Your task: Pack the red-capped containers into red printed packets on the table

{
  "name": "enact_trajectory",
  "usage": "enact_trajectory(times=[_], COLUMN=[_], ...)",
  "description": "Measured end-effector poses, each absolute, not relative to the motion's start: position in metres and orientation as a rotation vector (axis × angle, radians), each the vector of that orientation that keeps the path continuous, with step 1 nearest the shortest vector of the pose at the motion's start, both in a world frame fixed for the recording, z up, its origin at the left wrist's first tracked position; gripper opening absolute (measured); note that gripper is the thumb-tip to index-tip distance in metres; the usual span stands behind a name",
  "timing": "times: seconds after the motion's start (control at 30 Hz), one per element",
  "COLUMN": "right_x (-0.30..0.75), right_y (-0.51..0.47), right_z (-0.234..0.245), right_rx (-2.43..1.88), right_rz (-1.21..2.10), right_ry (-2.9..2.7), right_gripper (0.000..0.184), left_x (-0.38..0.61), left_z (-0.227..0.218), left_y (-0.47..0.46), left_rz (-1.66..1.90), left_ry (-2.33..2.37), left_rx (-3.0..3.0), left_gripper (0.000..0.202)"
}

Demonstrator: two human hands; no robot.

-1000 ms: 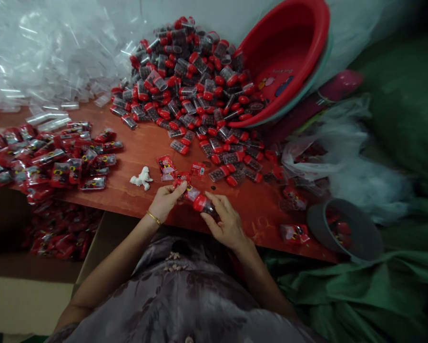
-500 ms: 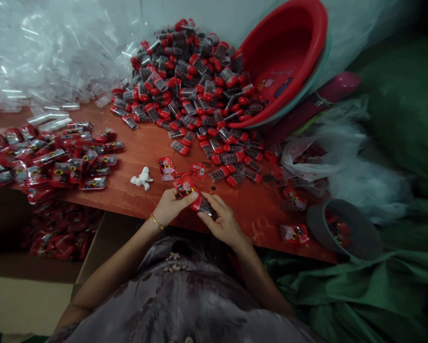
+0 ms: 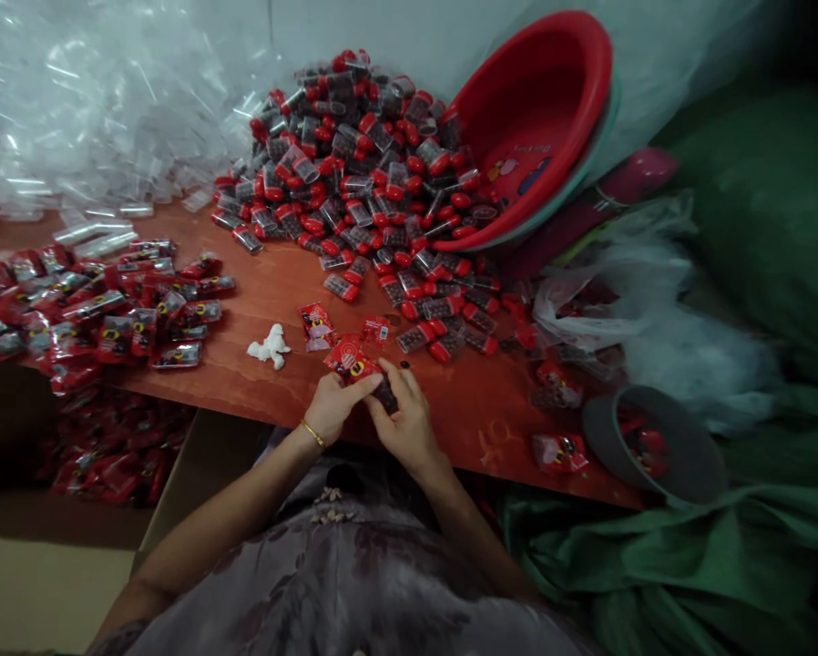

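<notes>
Near the table's front edge, my left hand (image 3: 335, 403) is closed on a red printed packet (image 3: 355, 366), thumb on top. My right hand (image 3: 407, 417), fingers curled, grips a small clear container (image 3: 385, 394) with dark contents. The container lies against the packet's right end; whether it is partly inside, I cannot tell. Just beyond my hands are a flat red packet (image 3: 316, 326) and a smaller red piece with a barcode (image 3: 376, 330). A crumpled white lump (image 3: 270, 346) lies to their left.
A big heap of red-capped containers (image 3: 354, 182) rises at the back, beside a tilted red basin (image 3: 532, 118). Filled red packets (image 3: 118, 333) pile up at left, before clear plastic sleeves (image 3: 101, 109). At right stand a grey bin (image 3: 604, 437) and plastic bags (image 3: 655, 310).
Both hands have come closer together, the right one shifting left. The container sits nearer the packet, with less of it showing. The camera view has tilted slightly.
</notes>
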State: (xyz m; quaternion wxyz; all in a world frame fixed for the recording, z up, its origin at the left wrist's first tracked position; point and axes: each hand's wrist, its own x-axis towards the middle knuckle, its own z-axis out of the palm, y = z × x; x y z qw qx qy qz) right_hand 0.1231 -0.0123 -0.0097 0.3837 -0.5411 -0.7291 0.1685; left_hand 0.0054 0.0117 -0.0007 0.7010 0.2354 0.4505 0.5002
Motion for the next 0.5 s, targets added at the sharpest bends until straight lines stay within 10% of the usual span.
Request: enact_trajectory(times=[0.5], right_x=[0.1205], right_y=[-0.0061], right_z=[-0.0079], right_rx=[-1.299], right_rz=[1.204], right_ry=[-1.236], right_gripper=[0.024], left_x=[0.0037], left_z=[0.0016], left_y=[0.0105], left_rz=[1.055], left_ry=[0.845], left_rx=[0.501], left_gripper=[0.044])
